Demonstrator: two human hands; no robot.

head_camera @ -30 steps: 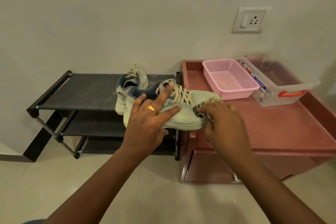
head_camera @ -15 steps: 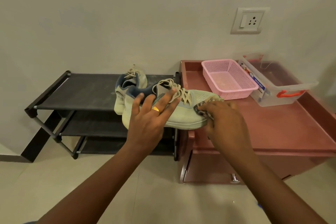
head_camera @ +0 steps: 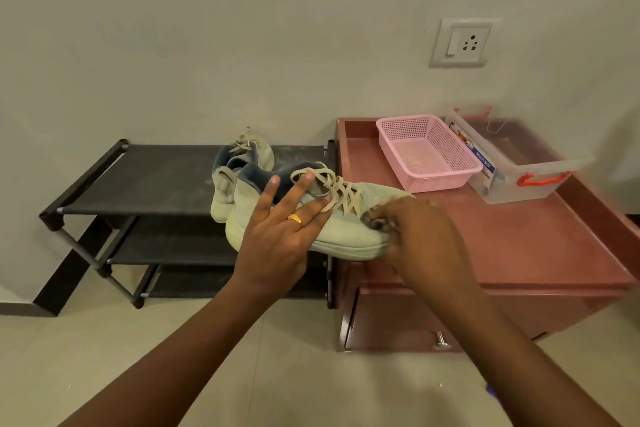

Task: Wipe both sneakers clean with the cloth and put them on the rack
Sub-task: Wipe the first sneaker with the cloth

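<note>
The reddish desk (head_camera: 540,253) stood against the wall on your right, with the black three-tier rack (head_camera: 156,177) just beside it on your left, their ends almost touching. Toward the back of the desk sat a clear storage box (head_camera: 512,189) with orange handles, and just left of it a pink mesh basket (head_camera: 446,180). One pale sneaker (head_camera: 242,163) already rested on the top shelf of the rack near its right end, heel toward you. The other sneaker (head_camera: 349,229) was off the rack, held up in front of the gap where rack and desk met, with its toe pointing right over the desk's near corner and its sole turned down. Your left hand (head_camera: 277,243) steadied it at the middle and heel, palm against the near side, fingers (head_camera: 304,184) straight and spread up over the laces and collar; the thumb was out of sight. Your right hand (head_camera: 422,236) was at the toe, somewhat blurred, its fingers curled in and pinching a small dark cloth (head_camera: 375,222) pressed against the toe's upper. A gold ring (head_camera: 294,218) sat on one finger of your left hand.
</note>
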